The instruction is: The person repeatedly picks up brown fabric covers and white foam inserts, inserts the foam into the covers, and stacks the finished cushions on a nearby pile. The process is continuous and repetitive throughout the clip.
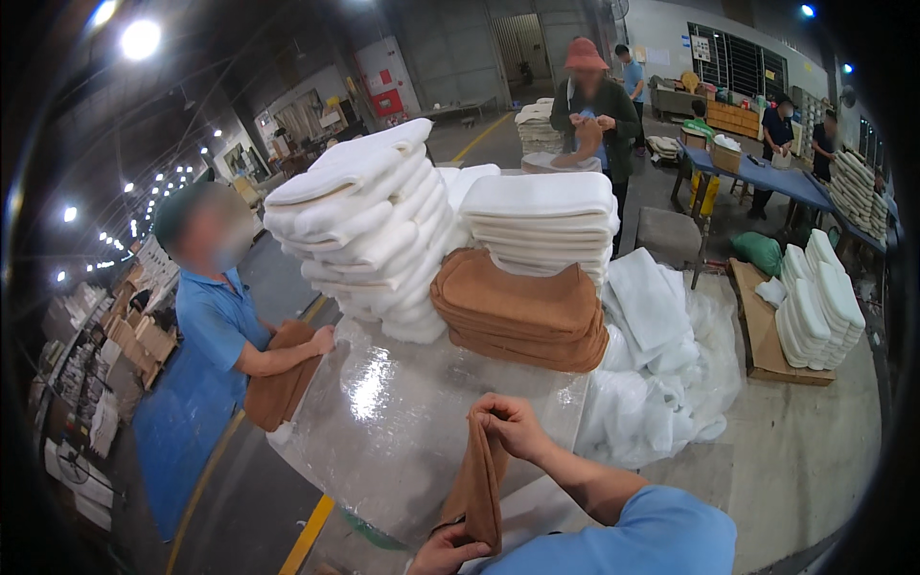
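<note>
A brown cloth cover [476,487] hangs stretched between my two hands at the near edge of the table. My right hand [515,426] pinches its upper end, fingers closed. Lower down, my left hand [452,551] grips the other end and is partly cut off by the frame's lower edge. Just beyond my right hand lies a pile of folded brown covers [522,311] on the plastic-covered table [374,412]. Behind that pile stand a tall, uneven stack of white pads [359,225] and a neater stack of white pads [541,206].
A co-worker in blue [211,316] at the table's left side holds a brown cover [280,388]. Another person in a red hat [599,105] stands behind the stacks. Crumpled clear plastic [671,402] lies at right, near white pads [819,307] on a board.
</note>
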`<state>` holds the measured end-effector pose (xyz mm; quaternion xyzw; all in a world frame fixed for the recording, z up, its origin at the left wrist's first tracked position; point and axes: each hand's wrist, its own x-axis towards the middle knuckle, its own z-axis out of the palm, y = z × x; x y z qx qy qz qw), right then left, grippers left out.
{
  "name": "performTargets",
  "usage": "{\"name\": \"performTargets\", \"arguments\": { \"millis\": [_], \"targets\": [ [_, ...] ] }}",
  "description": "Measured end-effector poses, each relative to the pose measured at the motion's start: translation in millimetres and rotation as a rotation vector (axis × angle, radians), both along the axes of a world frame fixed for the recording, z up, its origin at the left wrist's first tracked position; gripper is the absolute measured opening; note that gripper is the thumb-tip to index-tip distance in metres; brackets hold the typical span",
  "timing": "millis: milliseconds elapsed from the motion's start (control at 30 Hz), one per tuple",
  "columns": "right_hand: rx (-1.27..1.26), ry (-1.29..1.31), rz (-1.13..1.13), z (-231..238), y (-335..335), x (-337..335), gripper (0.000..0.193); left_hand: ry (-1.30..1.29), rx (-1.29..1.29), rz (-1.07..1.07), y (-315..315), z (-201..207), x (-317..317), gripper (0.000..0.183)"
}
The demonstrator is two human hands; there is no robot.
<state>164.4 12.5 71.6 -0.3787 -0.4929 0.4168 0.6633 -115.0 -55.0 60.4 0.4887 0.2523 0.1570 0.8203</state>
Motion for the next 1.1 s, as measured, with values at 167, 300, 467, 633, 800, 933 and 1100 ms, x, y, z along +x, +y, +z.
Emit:
{"name": "performTargets", "arguments": {
  "millis": [167,300,467,633,800,933,1100],
  "targets": [
    [0.013,0.054,0.040,-2,-1,-2,0.021,0.013,-0.018,-0.001,-2,-5,-3,0.036],
    [0.000,0.071,0.063,-2,-3,-1,0.021,-0.015,-0.026,-0.022,-4,-1,0,0.034],
    [0.048,0.020,0.051,-1,-4,-3,0.018,0.068,-0.079,-0.035,-9,-13,-6,0.031],
    [0.029,-0.029,0.013,-2,-5,-2,0.017,-0.052,-0.156,-0.075,-8,7,0,0.031],
    [0.045,-0.111,-0.067,2,-8,9,0.016,-0.123,-0.069,-0.136,0,15,5,0.031],
    [0.110,-0.180,-0.212,2,-19,34,0.017,-0.251,0.031,-0.101,-8,45,21,0.046],
    [0.178,-0.049,-0.219,26,-1,16,0.023,-0.068,0.056,0.057,23,18,-14,0.077]
  ]
}}
